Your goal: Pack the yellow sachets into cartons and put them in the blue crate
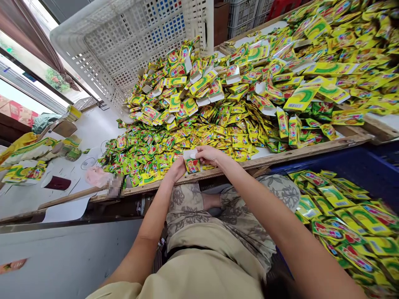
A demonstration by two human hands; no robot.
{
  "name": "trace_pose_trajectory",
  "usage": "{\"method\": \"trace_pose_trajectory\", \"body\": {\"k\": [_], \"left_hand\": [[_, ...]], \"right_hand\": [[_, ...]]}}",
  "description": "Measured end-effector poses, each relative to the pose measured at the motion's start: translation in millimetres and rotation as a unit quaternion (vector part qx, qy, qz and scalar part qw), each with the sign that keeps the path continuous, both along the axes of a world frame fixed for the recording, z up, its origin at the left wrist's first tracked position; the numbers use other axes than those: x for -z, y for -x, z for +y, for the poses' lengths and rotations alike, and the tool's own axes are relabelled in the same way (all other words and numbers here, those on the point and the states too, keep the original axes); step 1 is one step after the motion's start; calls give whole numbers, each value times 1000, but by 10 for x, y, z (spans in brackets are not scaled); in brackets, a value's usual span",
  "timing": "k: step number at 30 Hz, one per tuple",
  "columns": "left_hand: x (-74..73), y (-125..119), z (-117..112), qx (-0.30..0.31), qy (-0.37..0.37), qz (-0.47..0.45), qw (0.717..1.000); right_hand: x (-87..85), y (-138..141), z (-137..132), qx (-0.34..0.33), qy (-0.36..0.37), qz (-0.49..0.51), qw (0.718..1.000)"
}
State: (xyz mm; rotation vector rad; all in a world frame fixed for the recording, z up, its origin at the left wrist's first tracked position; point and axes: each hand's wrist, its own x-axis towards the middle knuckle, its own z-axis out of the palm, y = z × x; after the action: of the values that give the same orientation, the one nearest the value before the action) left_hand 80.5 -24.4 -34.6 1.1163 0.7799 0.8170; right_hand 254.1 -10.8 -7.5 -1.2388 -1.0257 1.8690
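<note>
Head view: small box (192, 166), yellow-green, red print, white top
Left hand (177, 169): grasping box side
Right hand (207, 155): pinching box top

Khaki shirt (199, 265), plain, short sleeve (121, 290) visible. Loose trousers (246, 236), beige-grey, leafy floral print. Left hand (178, 168) and right hand (208, 155) bare, forearms uncovered.

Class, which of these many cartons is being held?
The carton by the wooden edge, between the left hand and right hand; the other cartons lie unheld.
</note>
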Motion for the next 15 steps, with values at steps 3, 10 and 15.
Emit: {"method": "trace_pose_trajectory", "body": {"k": [3, 10, 15], "left_hand": [[-28, 36, 57, 4, 47, -33, 998], [-103, 103, 124, -100, -80, 107, 986], [-84, 137, -47, -146, -304, 166, 927]], "right_hand": [[11, 13, 48, -2, -8, 9, 1000], [109, -8, -88, 74, -331, -115, 934], [185, -140, -253, 31, -534, -216, 817]]}}
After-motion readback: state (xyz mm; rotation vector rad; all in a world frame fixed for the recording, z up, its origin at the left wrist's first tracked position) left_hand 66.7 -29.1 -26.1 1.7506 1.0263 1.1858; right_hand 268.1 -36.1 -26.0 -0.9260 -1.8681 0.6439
